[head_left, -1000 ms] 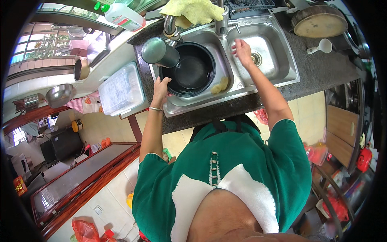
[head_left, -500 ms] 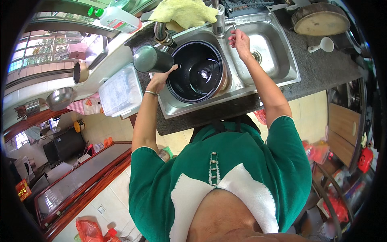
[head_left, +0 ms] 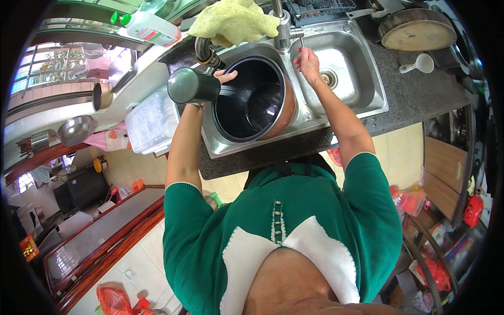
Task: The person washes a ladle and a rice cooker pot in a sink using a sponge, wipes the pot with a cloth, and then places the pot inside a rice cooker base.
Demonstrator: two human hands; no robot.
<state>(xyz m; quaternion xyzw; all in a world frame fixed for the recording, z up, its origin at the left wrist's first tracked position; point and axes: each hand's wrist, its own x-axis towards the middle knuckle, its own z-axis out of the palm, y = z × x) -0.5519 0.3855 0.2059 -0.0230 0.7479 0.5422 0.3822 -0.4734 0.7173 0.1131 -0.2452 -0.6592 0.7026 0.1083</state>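
2 bare hands were at work. The left hand [head_left: 226,77], partly hidden behind a dark cylinder [head_left: 194,85], laid its visible fingers close together at the pot [head_left: 254,100], on the rim's 10 o'clock side; how firmly they gripped could not be told. At 2 o'clock from the pot, the right hand [head_left: 308,62] had curled fingers by a thin lever [head_left: 302,42]; whether they pinched it was unclear.

The pot sat tilted in the 8 o'clock basin of the sink [head_left: 349,63]. A pale streak, apparently water, entered it from the cylinder. Its inside looked wet, so the rinsing seemed under way; how much remained could not be judged.

Farther out, a bottle [head_left: 155,27] at 10 o'clock and a red packet [head_left: 29,247] at 8 o'clock carried print too small to read.
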